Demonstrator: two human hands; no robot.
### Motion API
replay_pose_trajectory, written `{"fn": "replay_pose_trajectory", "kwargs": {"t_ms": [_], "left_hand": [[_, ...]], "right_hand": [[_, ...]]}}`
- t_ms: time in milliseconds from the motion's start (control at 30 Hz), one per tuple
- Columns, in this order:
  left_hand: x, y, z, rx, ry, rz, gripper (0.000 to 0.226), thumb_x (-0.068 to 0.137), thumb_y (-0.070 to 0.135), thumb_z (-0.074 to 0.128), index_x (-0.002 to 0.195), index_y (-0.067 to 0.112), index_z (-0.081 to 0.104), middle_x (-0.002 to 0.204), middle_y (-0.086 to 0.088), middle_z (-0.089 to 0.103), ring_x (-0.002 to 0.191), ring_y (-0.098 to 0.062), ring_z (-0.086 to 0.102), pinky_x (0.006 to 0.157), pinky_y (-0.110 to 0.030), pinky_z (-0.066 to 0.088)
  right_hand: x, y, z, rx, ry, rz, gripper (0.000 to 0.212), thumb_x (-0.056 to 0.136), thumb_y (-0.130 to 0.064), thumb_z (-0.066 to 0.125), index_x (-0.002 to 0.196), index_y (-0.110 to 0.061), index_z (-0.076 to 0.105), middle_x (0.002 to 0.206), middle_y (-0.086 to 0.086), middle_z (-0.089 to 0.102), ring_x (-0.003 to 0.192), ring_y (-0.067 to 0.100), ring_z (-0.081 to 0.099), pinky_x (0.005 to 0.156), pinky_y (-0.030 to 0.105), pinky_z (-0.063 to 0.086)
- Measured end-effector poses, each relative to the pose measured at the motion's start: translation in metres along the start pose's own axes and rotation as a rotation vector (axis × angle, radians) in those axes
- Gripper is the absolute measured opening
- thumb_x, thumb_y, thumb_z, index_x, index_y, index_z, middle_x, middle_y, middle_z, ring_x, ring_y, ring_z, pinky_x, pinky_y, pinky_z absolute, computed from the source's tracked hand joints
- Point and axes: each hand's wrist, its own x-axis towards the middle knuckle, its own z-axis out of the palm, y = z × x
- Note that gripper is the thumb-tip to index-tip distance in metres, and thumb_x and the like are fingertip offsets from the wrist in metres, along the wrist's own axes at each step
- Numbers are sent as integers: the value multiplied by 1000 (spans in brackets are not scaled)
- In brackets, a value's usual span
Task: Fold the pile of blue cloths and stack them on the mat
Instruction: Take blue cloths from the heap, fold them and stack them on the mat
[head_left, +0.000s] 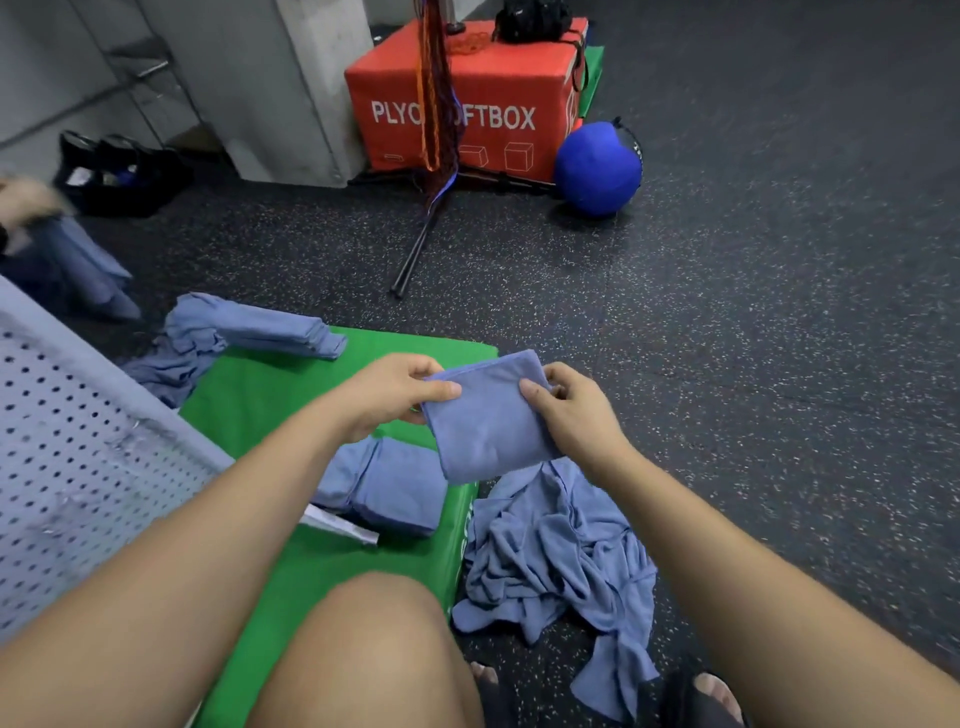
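Observation:
A folded blue cloth hangs in the air above the right edge of the green mat. My left hand pinches its upper left corner and my right hand grips its upper right edge. Under it, on the mat, lies a stack of folded blue cloths. A crumpled pile of unfolded blue cloths lies on the dark floor right of the mat. Another folded stack sits at the mat's far left corner.
A perforated grey bench stands at the left. Another person's hand holds a blue cloth at the far left. An orange plyo box, a blue ball and a black stand are behind. My knee is below.

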Motion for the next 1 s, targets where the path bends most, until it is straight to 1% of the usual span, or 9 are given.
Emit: {"fn": "replay_pose_trajectory", "kwargs": {"t_ms": [133, 267, 333, 433, 633, 767, 867, 967, 1000], "left_hand": [[15, -64, -34, 57, 129, -118, 12, 95, 22, 80, 96, 16, 70, 90, -3, 72, 83, -16, 64, 73, -33, 53], [32, -122, -68, 151, 312, -203, 25, 90, 17, 85, 108, 14, 69, 88, -8, 67, 76, -20, 60, 67, -30, 47], [41, -144, -86, 242, 390, -221, 30, 85, 16, 88, 109, 14, 69, 86, -6, 66, 76, -23, 61, 72, -31, 49], [54, -171, -110, 363, 424, -261, 31, 85, 16, 86, 111, 15, 69, 88, -5, 68, 75, -24, 61, 67, -31, 46], [75, -218, -143, 516, 544, -372, 31, 85, 19, 84, 115, 15, 73, 116, -14, 75, 106, -32, 69, 81, -31, 47], [78, -242, -142, 491, 652, -450, 54, 88, 19, 83, 138, 14, 61, 130, -19, 70, 121, -38, 66, 100, -41, 53], [77, -254, -124, 471, 633, -457, 76, 84, 21, 88, 150, 15, 50, 146, -19, 53, 130, -42, 58, 110, -45, 48], [74, -262, -107, 569, 649, -416, 63, 83, 21, 86, 140, 20, 58, 145, -12, 48, 131, -38, 52, 109, -49, 46], [73, -262, -102, 611, 673, -391, 56, 84, 19, 83, 136, 22, 60, 143, -10, 49, 131, -37, 50, 108, -50, 44]], "right_hand": [[15, 18, 82, 11, -74, 138, 22, 96, -44, 70, 103, -23, 69, 100, 0, 76, 99, 27, 71, 89, 45, 58], [27, 32, 161, 191, -221, 361, 11, 97, -28, 71, 101, -22, 64, 102, 10, 72, 93, 34, 74, 74, 58, 66], [31, 34, 197, 273, -270, 441, 7, 98, -15, 69, 101, -17, 63, 101, 13, 69, 89, 34, 72, 66, 54, 67], [37, 33, 244, 353, -306, 506, 8, 101, -4, 62, 102, -11, 58, 91, 10, 60, 78, 28, 64, 58, 43, 65], [57, 46, 326, 385, -351, 551, 19, 95, 7, 57, 90, -10, 54, 73, 14, 48, 58, 23, 50, 61, 46, 52], [81, 95, 370, 246, -372, 460, 9, 76, -13, 67, 81, -14, 60, 65, 12, 57, 64, 31, 61, 65, 67, 59], [87, 115, 370, 125, -389, 414, 10, 76, -20, 68, 84, -15, 64, 71, 10, 69, 75, 35, 71, 77, 62, 62], [76, 97, 338, 141, -423, 449, 33, 77, -26, 66, 109, -29, 59, 109, 11, 74, 102, 34, 75, 91, 50, 64], [73, 93, 328, 157, -418, 452, 35, 81, -23, 66, 114, -31, 57, 108, 11, 73, 100, 32, 75, 90, 46, 64]]}}
